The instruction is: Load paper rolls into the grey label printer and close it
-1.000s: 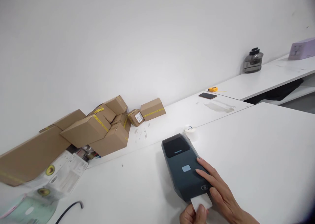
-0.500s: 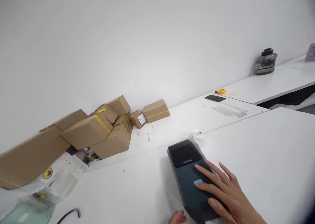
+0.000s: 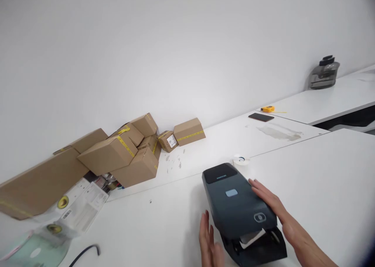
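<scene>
A dark grey label printer (image 3: 238, 206) sits on the white table (image 3: 316, 181), its lid lifted at the front so a gap shows white label paper (image 3: 251, 237) inside. My right hand (image 3: 272, 206) lies along the printer's right side with fingers stretched flat against the lid edge. My left hand (image 3: 209, 243) is at the printer's left front corner, fingers straight and together, close to the casing; I cannot tell if it touches. Just behind the printer lies a small white tape roll (image 3: 240, 159).
Several taped cardboard boxes (image 3: 125, 149) pile against the wall at left, with printed plastic bags (image 3: 76, 210) and a black cable (image 3: 84, 253) in front. A phone (image 3: 260, 117), a yellow tape measure (image 3: 268, 109) and a grey appliance (image 3: 324, 72) sit on the far tables.
The printer lid has come up at the front, exposing the paper. My right hand slid from the lid's top to its right side. My left hand rose beside the left corner.
</scene>
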Motion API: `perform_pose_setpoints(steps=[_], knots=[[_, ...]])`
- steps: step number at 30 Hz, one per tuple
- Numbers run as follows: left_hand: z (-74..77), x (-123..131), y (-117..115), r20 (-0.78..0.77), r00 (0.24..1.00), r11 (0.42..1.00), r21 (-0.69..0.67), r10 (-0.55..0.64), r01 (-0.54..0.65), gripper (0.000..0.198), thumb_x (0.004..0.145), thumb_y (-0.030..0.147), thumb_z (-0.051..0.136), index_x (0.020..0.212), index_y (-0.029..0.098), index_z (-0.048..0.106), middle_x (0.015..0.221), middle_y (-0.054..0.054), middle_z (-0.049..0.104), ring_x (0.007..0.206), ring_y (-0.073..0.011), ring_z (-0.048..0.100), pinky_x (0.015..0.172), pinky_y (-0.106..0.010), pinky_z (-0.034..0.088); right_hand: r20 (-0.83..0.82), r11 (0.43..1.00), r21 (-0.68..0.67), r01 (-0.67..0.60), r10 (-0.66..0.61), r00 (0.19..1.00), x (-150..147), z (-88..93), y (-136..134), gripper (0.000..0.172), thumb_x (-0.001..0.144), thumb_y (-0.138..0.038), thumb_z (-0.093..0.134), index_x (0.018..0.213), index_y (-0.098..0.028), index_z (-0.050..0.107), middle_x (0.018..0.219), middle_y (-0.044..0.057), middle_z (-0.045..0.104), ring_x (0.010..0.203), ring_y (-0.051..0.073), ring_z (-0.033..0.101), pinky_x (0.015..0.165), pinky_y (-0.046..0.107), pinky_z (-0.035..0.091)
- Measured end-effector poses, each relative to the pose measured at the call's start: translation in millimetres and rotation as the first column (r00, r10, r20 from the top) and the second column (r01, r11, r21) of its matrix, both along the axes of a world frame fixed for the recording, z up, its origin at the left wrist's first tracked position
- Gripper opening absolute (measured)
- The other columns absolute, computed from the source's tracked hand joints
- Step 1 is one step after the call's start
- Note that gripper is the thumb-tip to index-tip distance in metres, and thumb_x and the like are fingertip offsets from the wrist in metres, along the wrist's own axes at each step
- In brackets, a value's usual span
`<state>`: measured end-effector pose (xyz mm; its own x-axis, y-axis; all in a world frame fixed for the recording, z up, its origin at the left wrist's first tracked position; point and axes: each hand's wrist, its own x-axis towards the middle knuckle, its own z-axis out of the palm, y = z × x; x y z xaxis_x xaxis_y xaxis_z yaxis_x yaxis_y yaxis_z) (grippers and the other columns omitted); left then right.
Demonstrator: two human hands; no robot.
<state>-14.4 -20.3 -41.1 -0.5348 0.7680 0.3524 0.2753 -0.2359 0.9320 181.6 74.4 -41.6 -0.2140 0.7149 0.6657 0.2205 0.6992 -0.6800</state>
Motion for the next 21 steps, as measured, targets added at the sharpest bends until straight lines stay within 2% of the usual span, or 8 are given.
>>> perform_pose_setpoints(steps=[3, 5, 7, 10, 14, 17, 19, 21], knots=[[27.2, -11, 28, 0.201, 0.979, 0.993, -0.116, 0.028, -0.005, 0.046, 0.094, 0.046, 0.047, 0.132, 0.022, 0.057, 0.144, -0.009, 0.055, 0.136, -0.0235, 0.048, 0.108, -0.032, 0.044, -0.021, 0.995, -0.084, -0.057, 0.055, 0.998, -15, 47.6, 13, 0.06, 0.097, -0.063, 0.023, 0.148, -0.037, 0.042, 0.161, -0.001, 0.032, 0.147, 0.031, 0.031, 0.117, 0.046, 0.034], [39.3, -18, 50, 0.26, 0.965, 0.986, -0.167, 0.02, 0.024, 0.043, 0.089, 0.041, 0.055, 0.125, 0.018, 0.06, 0.135, -0.011, 0.061, 0.129, -0.0252, 0.054, 0.107, -0.035, 0.043, -0.068, 0.996, -0.045, -0.072, 0.069, 0.995, -27, 81.2, 26, 0.057, 0.099, -0.06, 0.024, 0.147, -0.035, 0.042, 0.159, 0.001, 0.035, 0.146, 0.03, 0.031, 0.119, 0.047, 0.029], [43.7, -23, 71, 0.245, 0.97, 0.979, -0.196, -0.01, 0.059, 0.04, 0.083, 0.036, 0.061, 0.118, 0.016, 0.063, 0.13, -0.013, 0.063, 0.126, -0.0273, 0.055, 0.106, -0.038, 0.043, -0.092, 0.998, 0.016, -0.063, 0.064, 0.994, -39, 107.8, 46, 0.053, 0.1, -0.056, 0.027, 0.145, -0.034, 0.043, 0.153, 0.004, 0.043, 0.141, 0.028, 0.039, 0.116, 0.045, 0.032], [39.5, -25, 94, 0.103, 0.994, 0.969, -0.238, -0.04, 0.064, 0.045, 0.075, 0.035, 0.069, 0.116, 0.017, 0.064, 0.137, -0.014, 0.058, 0.134, -0.0295, 0.047, 0.109, -0.041, 0.038, -0.075, 1.0, 0.03, -0.006, 0.008, 0.997, -56, 133.9, 81, 0.048, 0.101, -0.051, 0.03, 0.142, -0.031, 0.046, 0.139, 0.007, 0.055, 0.127, 0.025, 0.053, 0.107, 0.043, 0.041], [28.4, -23, 107, -0.008, 0.994, 0.943, -0.318, -0.109, 0.1, 0.059, 0.074, 0.035, 0.07, 0.129, 0.017, 0.056, 0.139, -0.013, 0.057, 0.133, -0.0278, 0.048, 0.111, -0.038, 0.035, -0.055, 0.996, -0.082, 0.035, -0.04, 0.998, -73, 156.5, 117, 0.047, 0.101, -0.053, 0.03, 0.134, -0.028, 0.053, 0.129, 0.007, 0.064, 0.118, 0.026, 0.058, 0.102, 0.046, 0.043], [22.7, -22, 109, -0.028, 0.988, 0.929, -0.344, -0.155, 0.136, 0.057, 0.078, 0.035, 0.065, 0.13, 0.016, 0.053, 0.137, -0.014, 0.057, 0.13, -0.0255, 0.051, 0.11, -0.034, 0.036, -0.11, 0.99, -0.141, 0.026, -0.042, 0.993, -72, 163.5, 124, 0.047, 0.1, -0.054, 0.033, 0.135, -0.028, 0.051, 0.132, 0.007, 0.062, 0.121, 0.027, 0.057, 0.101, 0.047, 0.044], [20.8, -23, 109, -0.027, 0.987, 0.926, -0.351, -0.158, 0.138, 0.056, 0.079, 0.037, 0.064, 0.13, 0.016, 0.052, 0.136, -0.013, 0.058, 0.129, -0.0253, 0.051, 0.109, -0.034, 0.036, -0.194, 0.994, -0.011, 0.106, -0.106, 0.975, -64, 158.3, 115, 0.04, 0.1, -0.049, 0.039, 0.129, -0.027, 0.054, 0.128, 0.008, 0.062, 0.118, 0.025, 0.058, 0.098, 0.043, 0.046], [19.8, -25, 109, -0.017, 0.988, 0.924, -0.357, -0.152, 0.136, 0.057, 0.079, 0.04, 0.065, 0.129, 0.018, 0.053, 0.135, -0.013, 0.059, 0.129, -0.0264, 0.052, 0.108, -0.035, 0.037, -0.209, 0.971, 0.164, 0.173, -0.138, 0.968, -54, 144.1, 99, 0.025, 0.1, -0.04, 0.044, 0.11, -0.025, 0.061, 0.111, 0.007, 0.066, 0.104, 0.022, 0.062, 0.089, 0.036, 0.049]])
